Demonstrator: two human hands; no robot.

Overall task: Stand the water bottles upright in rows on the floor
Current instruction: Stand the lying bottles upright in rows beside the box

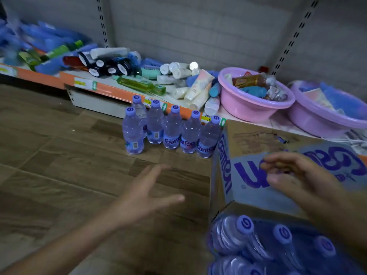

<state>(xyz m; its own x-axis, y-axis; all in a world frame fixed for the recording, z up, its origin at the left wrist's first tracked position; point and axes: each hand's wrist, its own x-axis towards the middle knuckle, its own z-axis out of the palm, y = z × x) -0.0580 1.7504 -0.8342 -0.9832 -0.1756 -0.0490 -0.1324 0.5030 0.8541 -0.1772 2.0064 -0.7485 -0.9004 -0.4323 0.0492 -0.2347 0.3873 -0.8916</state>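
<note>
Landmark: cardboard box, open toward the camera, purple print on its flap.

- Six water bottles stand upright on the wood-look floor, just left of the box's far corner. Five make a row along the shelf edge; the sixth stands in front of the row's left end, so a second row looks just begun.
- More bottles lie packed inside the box, caps toward the camera, below the flap.
- Left hand: fingers spread, empty, over bare floor left of the box and nearer the camera than the standing bottles.
- Right hand: over the box flap, fingers loosely bent, motion-blurred. Seems to hold nothing, though what is under the fingertips is unclear.

Step, my read: between placements, both hands free, going for the next bottle in the box.

Next move calls for:
- grip one packed bottle by neck or shoulder and pull it clear of its neighbours, which sit tight together;
- turn it cap-up;
- set it down beside the sixth bottle, toward the box, so the front row runs parallel to the back one;
- avoid knocking the back row when placing.

Far side of the box: low shelf with tubes and two basins. Not involved.
</note>
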